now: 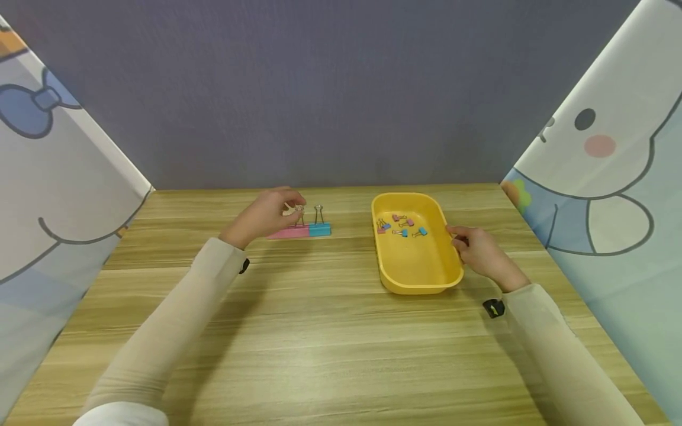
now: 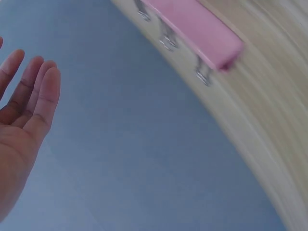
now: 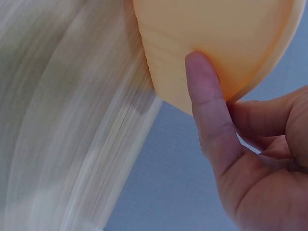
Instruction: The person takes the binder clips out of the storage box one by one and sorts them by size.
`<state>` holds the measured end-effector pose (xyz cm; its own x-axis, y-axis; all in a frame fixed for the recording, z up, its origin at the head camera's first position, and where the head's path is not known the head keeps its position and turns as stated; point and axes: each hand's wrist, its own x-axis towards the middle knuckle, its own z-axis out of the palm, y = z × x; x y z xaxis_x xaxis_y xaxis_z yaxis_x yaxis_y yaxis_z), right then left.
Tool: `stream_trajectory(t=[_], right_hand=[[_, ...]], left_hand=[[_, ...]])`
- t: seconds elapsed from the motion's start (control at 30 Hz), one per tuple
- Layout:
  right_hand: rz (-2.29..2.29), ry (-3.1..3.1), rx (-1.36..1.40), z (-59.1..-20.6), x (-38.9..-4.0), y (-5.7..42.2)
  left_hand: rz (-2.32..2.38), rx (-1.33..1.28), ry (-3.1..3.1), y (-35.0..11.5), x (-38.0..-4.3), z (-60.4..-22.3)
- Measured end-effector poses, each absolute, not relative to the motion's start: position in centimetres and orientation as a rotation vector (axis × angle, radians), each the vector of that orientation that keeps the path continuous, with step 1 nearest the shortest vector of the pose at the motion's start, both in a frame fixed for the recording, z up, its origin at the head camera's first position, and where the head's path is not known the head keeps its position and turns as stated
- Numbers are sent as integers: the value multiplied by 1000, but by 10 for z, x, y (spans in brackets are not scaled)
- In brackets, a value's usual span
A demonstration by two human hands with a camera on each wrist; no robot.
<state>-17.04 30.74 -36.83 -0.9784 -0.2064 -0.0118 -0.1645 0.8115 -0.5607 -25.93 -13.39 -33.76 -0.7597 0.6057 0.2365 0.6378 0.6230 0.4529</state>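
My left hand (image 1: 268,218), fingers relaxed, is beside the upright wire handles of a row of large binder clips. Pink binder clips (image 1: 292,232) form the left part of the row, partly behind the hand, and a blue binder clip (image 1: 320,229) stands at the right end. In the left wrist view, the left-hand fingers (image 2: 48,94) are extended with nothing between them, apart from a pink clip (image 2: 197,31). My right hand (image 1: 483,253) pinches the right rim of a yellow tray (image 1: 418,269); its thumb (image 3: 207,96) lies against the outer wall.
Several small pink and blue binder clips (image 1: 403,223) lie in the back half of the tray. The wood-grain table (image 1: 319,343) ends at a grey-blue panel (image 1: 319,94) behind. Cartoon-printed panels (image 1: 602,142) flank both sides.
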Motion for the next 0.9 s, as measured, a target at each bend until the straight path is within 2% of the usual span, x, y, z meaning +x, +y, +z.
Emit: stream_trajectory(t=[0.9], right_hand=[[-895,2937,-284,-367,-169,305]], left_hand=[[-868,-1292,-2683,-52,-254,-333]])
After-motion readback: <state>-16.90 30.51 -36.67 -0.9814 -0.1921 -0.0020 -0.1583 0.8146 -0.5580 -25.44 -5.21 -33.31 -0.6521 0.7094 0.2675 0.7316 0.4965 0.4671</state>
